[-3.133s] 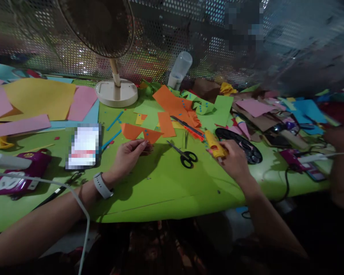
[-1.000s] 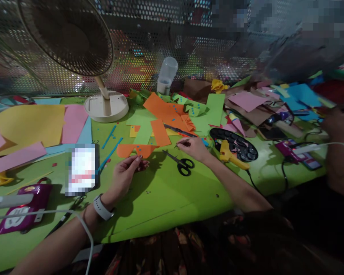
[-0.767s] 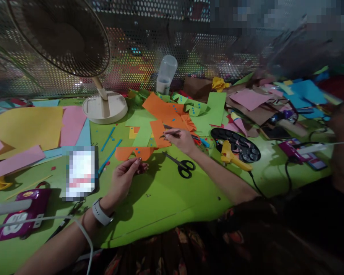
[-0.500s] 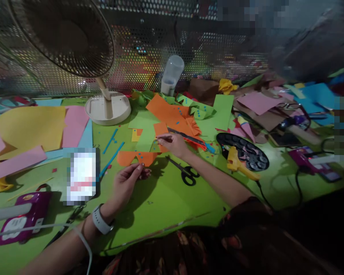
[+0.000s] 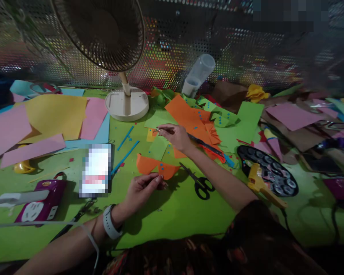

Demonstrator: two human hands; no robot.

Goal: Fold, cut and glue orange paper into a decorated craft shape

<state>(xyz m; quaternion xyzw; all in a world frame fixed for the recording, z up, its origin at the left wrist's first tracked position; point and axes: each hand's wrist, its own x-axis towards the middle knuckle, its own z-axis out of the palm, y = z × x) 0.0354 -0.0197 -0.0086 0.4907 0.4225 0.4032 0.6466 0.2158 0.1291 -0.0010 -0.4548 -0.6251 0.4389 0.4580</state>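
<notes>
My left hand (image 5: 143, 188), with a watch on the wrist, pinches the near edge of an orange paper cut-out (image 5: 154, 167) with blue dots that lies on the green table (image 5: 172, 212). My right hand (image 5: 176, 135) reaches over the light green and orange paper scraps (image 5: 157, 147) and holds a thin metal tool, probably tweezers (image 5: 163, 130), with its tip pointing left. Black scissors (image 5: 200, 183) lie just right of the cut-out.
A standing fan (image 5: 127, 103) is at the back. Yellow, pink and blue sheets (image 5: 54, 114) lie at the left, with a purple power strip (image 5: 40, 206) near the front. A yellow glue gun (image 5: 259, 183), a black palette (image 5: 271, 175) and piled papers fill the right.
My right hand left the glue gun by the palette, picked up the thin tool near the scissors and carried it left over the scraps. My left hand has stayed on the orange cut-out.
</notes>
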